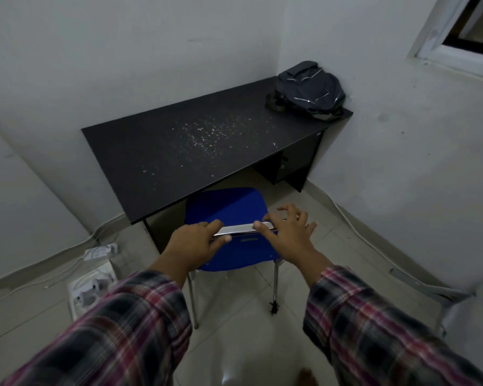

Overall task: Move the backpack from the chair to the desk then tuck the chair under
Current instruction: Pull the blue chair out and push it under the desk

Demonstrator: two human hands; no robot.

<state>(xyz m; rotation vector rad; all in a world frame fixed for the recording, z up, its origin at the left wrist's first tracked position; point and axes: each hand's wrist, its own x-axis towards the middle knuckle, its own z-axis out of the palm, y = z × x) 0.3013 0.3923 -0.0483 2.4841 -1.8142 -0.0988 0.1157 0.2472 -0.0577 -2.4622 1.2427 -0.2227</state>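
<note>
A dark grey backpack (310, 89) lies on the far right corner of the black desk (156, 151), against the wall. The blue chair (226, 207) stands in front of the desk, its seat partly under the desk's front edge. My left hand (195, 240) rests on the left part of the chair's metal top rail (239, 228), fingers curled over it. My right hand (287, 231) hovers at the right end of the rail with fingers spread, thumb and forefinger touching the rail.
White specks are scattered across the middle of the desk. A drawer unit (293, 162) fills the desk's right underside. Power strips and white cables (95, 274) lie on the tiled floor to the left. A window (463, 29) is at the upper right.
</note>
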